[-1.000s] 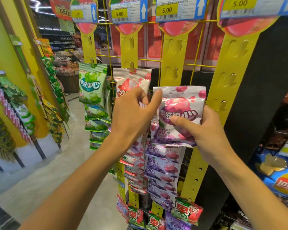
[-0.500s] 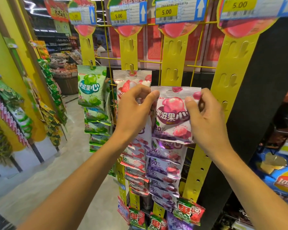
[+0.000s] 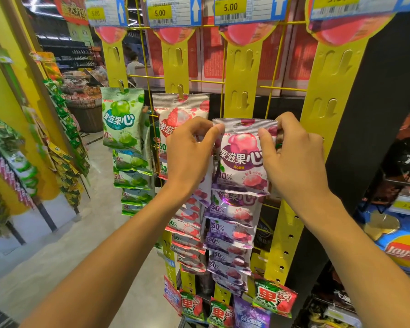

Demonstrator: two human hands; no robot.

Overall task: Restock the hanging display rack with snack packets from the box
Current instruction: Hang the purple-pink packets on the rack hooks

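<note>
A pink-and-purple snack packet [image 3: 243, 159] is held flat against the third yellow hanging strip [image 3: 240, 67] of the rack. My left hand [image 3: 187, 155] pinches its top left corner. My right hand [image 3: 291, 157] pinches its top right corner, thumb on the front. Below it, several matching purple packets [image 3: 230, 230] hang in a column. The strip's hooks above the packet are bare. The box is out of view.
Green packets [image 3: 123, 124] and strawberry packets [image 3: 175, 110] hang on the two strips to the left. A bare yellow strip [image 3: 322, 110] runs down the right, by a black panel. Crisp bags [image 3: 402, 252] sit lower right. Another snack rack [image 3: 64, 147] flanks the aisle floor at left.
My right hand moved from the packet's lower front up to its top right corner. The packet was lifted and straightened against the strip. My left hand kept its pinch on the top left.
</note>
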